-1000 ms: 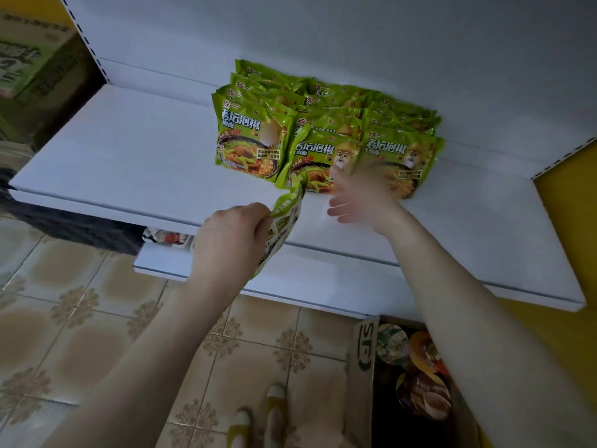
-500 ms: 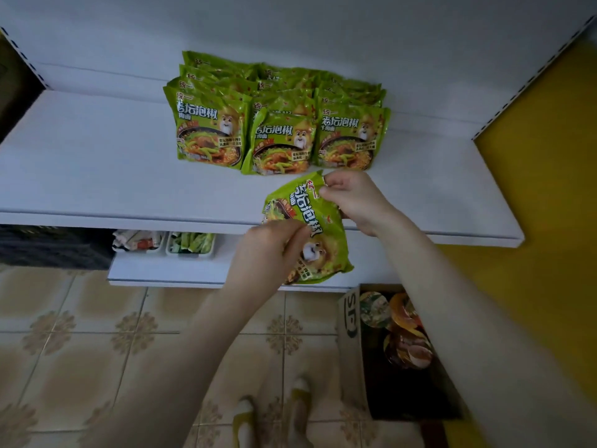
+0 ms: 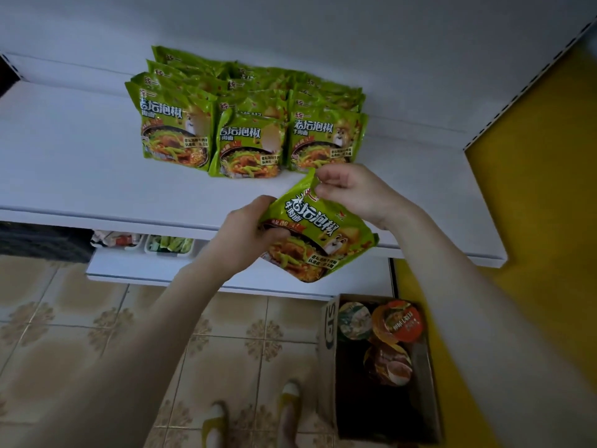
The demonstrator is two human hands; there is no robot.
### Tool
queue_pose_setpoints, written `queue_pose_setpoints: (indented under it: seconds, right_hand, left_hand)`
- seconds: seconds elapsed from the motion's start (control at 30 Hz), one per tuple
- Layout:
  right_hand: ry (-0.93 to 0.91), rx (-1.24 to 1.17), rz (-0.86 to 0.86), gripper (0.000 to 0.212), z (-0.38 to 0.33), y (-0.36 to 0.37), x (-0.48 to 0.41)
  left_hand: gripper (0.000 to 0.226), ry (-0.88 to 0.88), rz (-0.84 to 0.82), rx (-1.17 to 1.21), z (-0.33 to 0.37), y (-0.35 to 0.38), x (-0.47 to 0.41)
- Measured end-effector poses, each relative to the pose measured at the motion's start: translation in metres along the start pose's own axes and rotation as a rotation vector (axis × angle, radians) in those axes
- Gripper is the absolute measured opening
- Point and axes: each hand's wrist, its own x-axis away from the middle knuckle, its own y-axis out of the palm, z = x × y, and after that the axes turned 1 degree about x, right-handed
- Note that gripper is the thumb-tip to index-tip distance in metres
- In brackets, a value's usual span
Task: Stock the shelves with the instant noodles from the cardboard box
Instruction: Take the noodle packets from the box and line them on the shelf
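Observation:
A green instant noodle packet [image 3: 318,234] hangs tilted over the front edge of the white shelf [image 3: 80,176]. My left hand [image 3: 245,234] grips its left side. My right hand [image 3: 349,192] pinches its top corner. Three rows of the same green packets [image 3: 248,124] stand upright on the shelf just behind the held one. On the floor at the lower right, the open cardboard box [image 3: 329,337] holds several round noodle cups [image 3: 397,321].
A lower white shelf [image 3: 129,270] carries two small trays of wrapped goods [image 3: 168,245]. A yellow wall [image 3: 533,189] borders the shelf on the right. The tiled floor [image 3: 64,318] and my two shoes [image 3: 252,418] are below.
The packet hung edge-on from my left hand a second ago; my right hand has since taken its top corner, and it now faces up between both hands. The camera has shifted right.

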Motion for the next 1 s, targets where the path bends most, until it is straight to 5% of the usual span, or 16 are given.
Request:
queue_pose_setpoints:
  seconds: [0.1,0.27,0.47,0.73,1.0]
  right_hand:
    - [-0.044,0.031,0.091,0.022,0.009,-0.014,-0.002]
    - [-0.063,-0.137,0.54,0.029,0.038,-0.045,-0.002]
    - [0.241,-0.334,0.328,0.059,0.076,-0.037,-0.003]
    - [0.092,-0.446,0.372,0.014,0.096,-0.018,-0.036]
    - [0.056,-0.481,0.578,0.005,0.125,-0.014,-0.073]
  left_hand:
    - [0.041,-0.013,0.072,0.044,0.007,0.014,-0.006]
    - [0.043,-0.102,0.252,0.236,0.006,0.025,-0.014]
    - [0.028,-0.154,0.339,0.414,0.003,0.037,-0.027]
    - [0.032,-0.068,0.376,0.48,-0.006,0.05,-0.064]
    - [0.067,-0.095,0.42,0.098,-0.049,0.083,-0.096]
